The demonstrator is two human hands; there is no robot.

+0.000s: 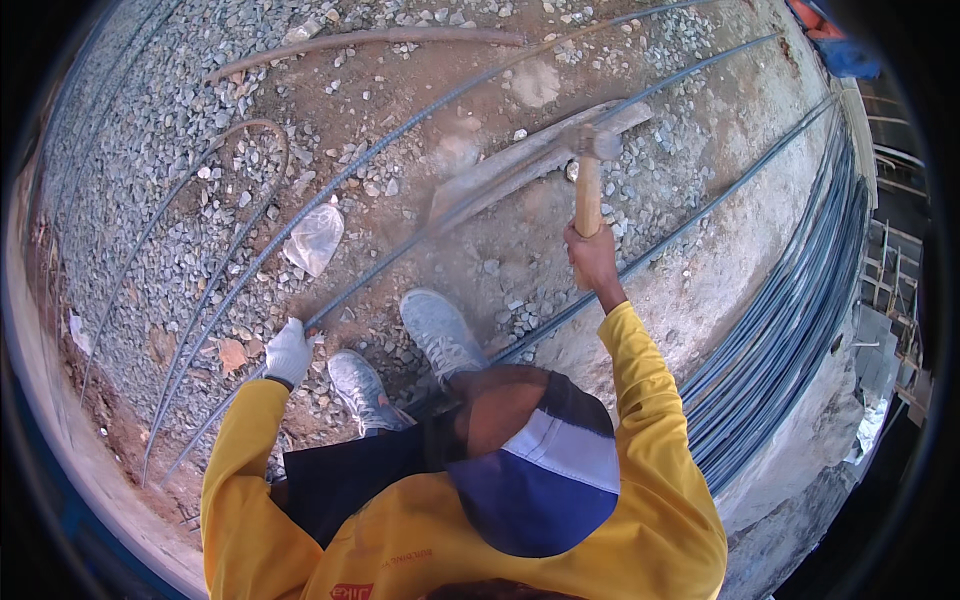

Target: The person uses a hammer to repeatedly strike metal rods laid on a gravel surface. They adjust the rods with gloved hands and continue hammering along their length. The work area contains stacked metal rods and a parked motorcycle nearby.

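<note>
My right hand (592, 256), bare, is closed round the wooden handle of a hammer (588, 200). The hammer's head is slightly blurred and appears over or beside a steel rebar (375, 268) where that bar crosses a wooden plank (478, 196). Whether the head touches the bar, I cannot tell. My left hand (289, 353), in a white glove, is closed on the same rebar lower down, left of my shoes. This bar runs from the lower left to the upper right.
Other rebars (400, 130) lie beside it, one bent into a hook (262, 123). A thick bundle of rebars (790, 330) rests at right. Gravel (130, 250) covers the left ground. A crumpled plastic bag (314, 240) lies near my shoes (440, 330). A brown rod (400, 36) lies far off.
</note>
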